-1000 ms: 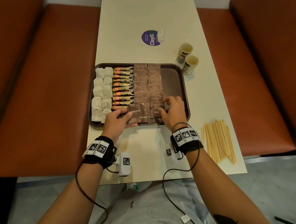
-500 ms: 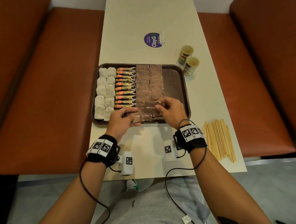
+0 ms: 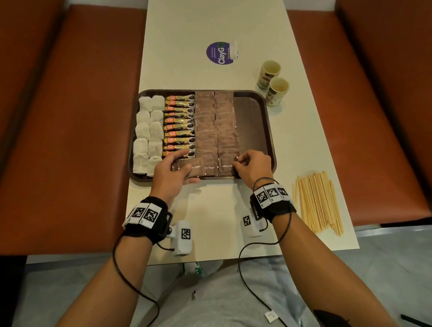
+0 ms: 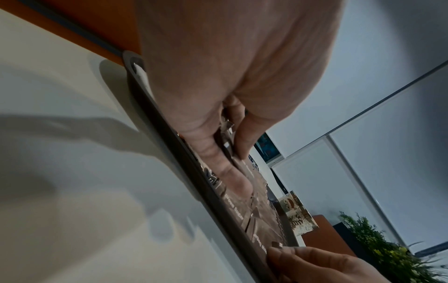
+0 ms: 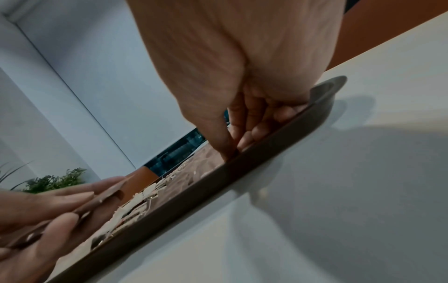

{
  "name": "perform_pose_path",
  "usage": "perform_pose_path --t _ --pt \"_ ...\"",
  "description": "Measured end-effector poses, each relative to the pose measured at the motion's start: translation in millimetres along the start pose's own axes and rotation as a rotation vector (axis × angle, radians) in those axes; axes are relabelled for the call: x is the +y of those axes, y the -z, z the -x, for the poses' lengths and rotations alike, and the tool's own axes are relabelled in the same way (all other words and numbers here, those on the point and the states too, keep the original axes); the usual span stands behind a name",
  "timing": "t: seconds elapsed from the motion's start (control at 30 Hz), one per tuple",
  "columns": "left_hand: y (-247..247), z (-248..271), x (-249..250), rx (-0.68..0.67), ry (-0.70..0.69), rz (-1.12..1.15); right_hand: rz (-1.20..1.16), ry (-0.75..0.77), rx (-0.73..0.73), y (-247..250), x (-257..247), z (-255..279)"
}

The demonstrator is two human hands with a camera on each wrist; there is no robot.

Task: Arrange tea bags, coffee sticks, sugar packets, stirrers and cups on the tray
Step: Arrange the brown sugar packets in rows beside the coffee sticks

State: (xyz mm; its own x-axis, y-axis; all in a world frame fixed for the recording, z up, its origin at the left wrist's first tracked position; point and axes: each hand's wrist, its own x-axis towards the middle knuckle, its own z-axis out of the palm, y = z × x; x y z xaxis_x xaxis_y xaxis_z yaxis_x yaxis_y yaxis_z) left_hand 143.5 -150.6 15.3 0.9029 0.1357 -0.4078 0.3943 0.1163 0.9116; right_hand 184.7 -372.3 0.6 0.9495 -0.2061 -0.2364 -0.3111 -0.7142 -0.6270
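A dark brown tray [image 3: 252,121] holds white tea bags [image 3: 148,132] at its left, then coffee sticks [image 3: 179,126], then two columns of brown sugar packets [image 3: 216,123]. Its right strip is bare. Along the near rim lies a row of sugar packets [image 3: 209,167]. My left hand [image 3: 185,168] pinches a few overlapping packets [image 4: 226,132] at the row's left end. My right hand [image 3: 238,163] pinches the edge of the packet at the row's right end, thumb against forefinger [image 5: 235,147]. Two paper cups [image 3: 270,73] and wooden stirrers [image 3: 317,203] lie off the tray.
The cups stand on the cream table just beyond the tray's far right corner. The stirrers lie in a loose bundle near the table's front right edge. A purple round sticker [image 3: 219,53] is on the table further back. Orange benches flank the table.
Half a second ago both hands were close together on one packet near the tray's middle front. They have spread apart, and a row of sugar packets now lies between them.
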Motion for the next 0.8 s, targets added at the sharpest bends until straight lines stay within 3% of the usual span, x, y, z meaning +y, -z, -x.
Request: perform_pose_path --t 0.23,0.4,0.5,0.63,0.8 --pt "-2 -1 2 -0.004 0.002 -0.022 -0.071 -0.025 0.038 -1 1 2" --pt "-6 1 5 -0.017 -0.001 -0.022 -0.091 0.094 0.167 4 -6 9" --pt "-11 3 9 -0.027 -0.009 -0.002 -0.241 0.174 0.044 8 -24 17" --pt "-16 4 13 -0.067 -0.039 0.008 -0.183 0.284 -0.171 7 -40 20" --pt "-12 3 16 -0.043 -0.029 0.023 -0.248 0.238 -0.095 16 -34 12"
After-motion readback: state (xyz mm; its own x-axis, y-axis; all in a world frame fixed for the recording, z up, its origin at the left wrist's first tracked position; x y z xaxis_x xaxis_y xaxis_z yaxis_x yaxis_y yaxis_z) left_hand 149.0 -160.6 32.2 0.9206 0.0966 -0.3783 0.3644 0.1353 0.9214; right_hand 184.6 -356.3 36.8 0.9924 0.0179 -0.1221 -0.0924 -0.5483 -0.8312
